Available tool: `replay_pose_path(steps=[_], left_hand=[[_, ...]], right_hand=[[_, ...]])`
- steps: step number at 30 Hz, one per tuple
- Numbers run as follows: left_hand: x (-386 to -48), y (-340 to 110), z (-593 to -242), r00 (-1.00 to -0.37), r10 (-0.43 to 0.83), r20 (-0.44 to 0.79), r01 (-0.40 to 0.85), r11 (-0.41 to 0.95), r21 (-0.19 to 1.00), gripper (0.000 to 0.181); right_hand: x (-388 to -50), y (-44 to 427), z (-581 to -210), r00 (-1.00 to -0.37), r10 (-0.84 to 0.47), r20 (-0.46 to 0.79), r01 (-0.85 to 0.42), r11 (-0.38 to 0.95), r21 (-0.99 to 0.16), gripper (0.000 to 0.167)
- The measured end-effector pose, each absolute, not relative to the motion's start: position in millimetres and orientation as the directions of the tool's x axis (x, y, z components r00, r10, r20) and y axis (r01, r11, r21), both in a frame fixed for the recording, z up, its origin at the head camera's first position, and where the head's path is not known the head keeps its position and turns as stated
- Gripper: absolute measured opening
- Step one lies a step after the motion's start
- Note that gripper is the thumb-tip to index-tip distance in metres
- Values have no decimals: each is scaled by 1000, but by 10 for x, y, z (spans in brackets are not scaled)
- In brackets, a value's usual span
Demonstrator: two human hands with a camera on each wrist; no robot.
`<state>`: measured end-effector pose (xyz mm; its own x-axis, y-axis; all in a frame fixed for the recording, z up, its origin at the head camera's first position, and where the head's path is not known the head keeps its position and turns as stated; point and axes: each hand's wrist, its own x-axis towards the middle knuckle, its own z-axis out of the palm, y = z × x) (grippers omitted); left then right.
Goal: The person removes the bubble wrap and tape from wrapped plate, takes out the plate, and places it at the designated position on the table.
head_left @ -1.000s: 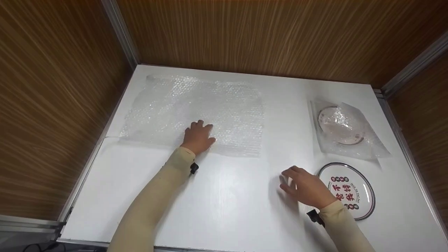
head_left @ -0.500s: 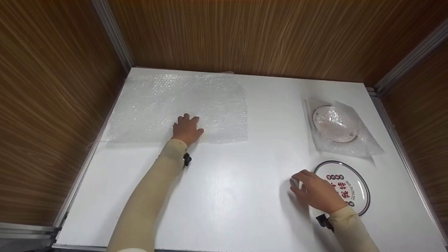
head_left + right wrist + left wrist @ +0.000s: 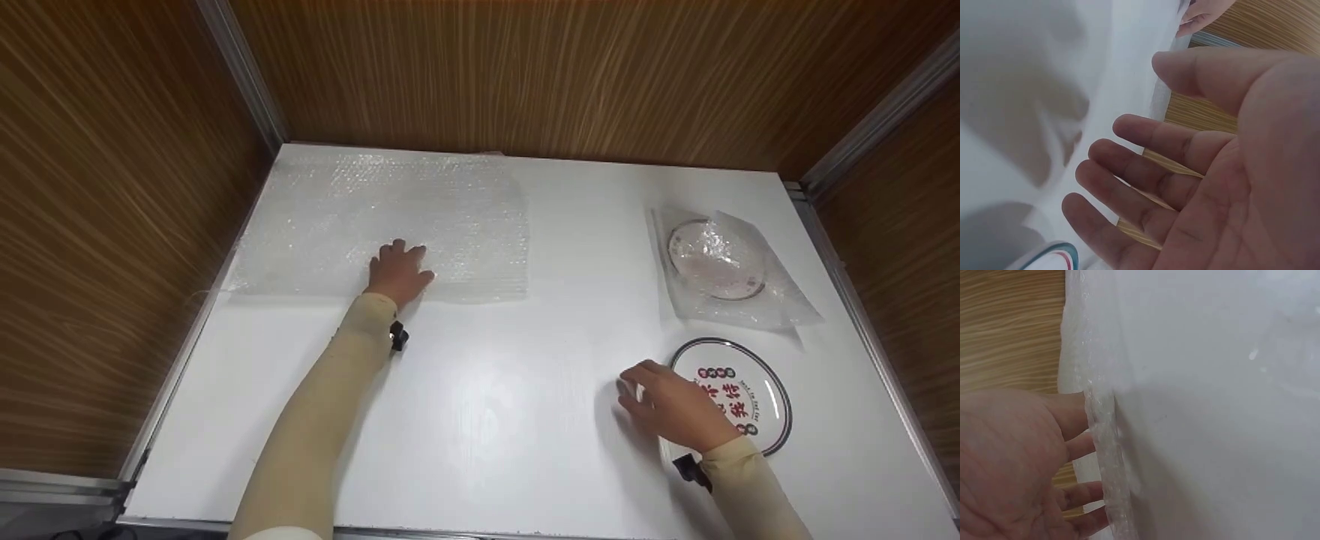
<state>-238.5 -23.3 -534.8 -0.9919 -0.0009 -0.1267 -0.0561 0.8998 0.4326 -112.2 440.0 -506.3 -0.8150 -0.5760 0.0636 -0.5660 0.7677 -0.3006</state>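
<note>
A sheet of clear bubble wrap lies spread over the back left of the white table. My left hand rests on its near edge with the fingers spread. In the left wrist view, the fingertips lie on the wrap's edge. My right hand hovers over the left side of a white plate with a dark rim and red characters. It holds nothing, and its fingers are loosely extended in the right wrist view. Part of the plate is hidden beneath the right hand.
Behind the plate lies a second round plate inside clear bubble wrap. Brown wood-grain panels with metal posts enclose the table at the back and both sides. The white table top extends between my arms.
My left hand and the bubble wrap have shifted left and toward the back edge, mostly in the first half second. The right hand has moved slightly right, over the plate.
</note>
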Motion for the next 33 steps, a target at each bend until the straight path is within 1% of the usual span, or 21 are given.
replay_pose_path(steps=[3, 6, 9, 11, 14, 16, 19, 21, 23, 26, 28, 30, 33], left_hand=[[-2377, -225, -5381, -991, 6, -130, -55, 890, 453, 62], [-2328, -179, -5386, -997, 10, -78, -27, 885, 465, 63], [-2209, -68, -5299, -999, 25, 24, 33, 874, 484, 62], [-2089, 34, -5189, -993, 53, 102, 97, 865, 493, 60], [-1875, 193, -5013, -975, 100, 201, 190, 843, 504, 56], [-1739, 267, -4927, -958, 132, 255, 246, 833, 495, 53], [-1586, 331, -4864, -942, 154, 298, 289, 824, 487, 51], [-1514, 356, -4861, -941, 157, 300, 295, 817, 496, 50], [-1460, 380, -4880, -946, 159, 284, 290, 806, 516, 49], [-1395, 384, -4928, -962, 153, 228, 256, 797, 547, 49], [-1358, 365, -4973, -971, 145, 190, 228, 799, 557, 49], [-1327, 340, -5019, -980, 131, 150, 194, 801, 566, 49], [-1297, 308, -5070, -987, 114, 115, 160, 797, 582, 48]], right_hand=[[-1137, 4415, -5070, -830, -556, 43, -539, 780, -319, 34], [-1175, 4436, -5059, -851, -524, 27, -500, 795, -344, 43], [-1230, 4448, -5001, -871, -490, 36, -470, 809, -353, 48], [-1277, 4455, -4931, -877, -477, 58, -466, 814, -346, 49], [-1382, 4485, -4787, -881, -460, 115, -470, 815, -340, 48], [-1501, 4510, -4687, -881, -443, 168, -473, 806, -356, 48], [-1805, 4571, -4539, -900, -374, 225, -436, 800, -412, 49], [-2054, 4645, -4460, -923, -300, 242, -380, 815, -438, 49], [-2301, 4773, -4412, -947, -220, 233, -304, 846, -437, 52], [-2612, 5006, -4409, -978, -122, 169, -179, 906, -383, 60], [-2767, 5167, -4441, -993, -89, 83, -112, 931, -348, 65], [-2876, 5307, -4477, -997, -76, -29, -63, 945, -322, 70], [-2983, 5447, -4517, -981, -85, -173, -24, 945, -325, 76]])
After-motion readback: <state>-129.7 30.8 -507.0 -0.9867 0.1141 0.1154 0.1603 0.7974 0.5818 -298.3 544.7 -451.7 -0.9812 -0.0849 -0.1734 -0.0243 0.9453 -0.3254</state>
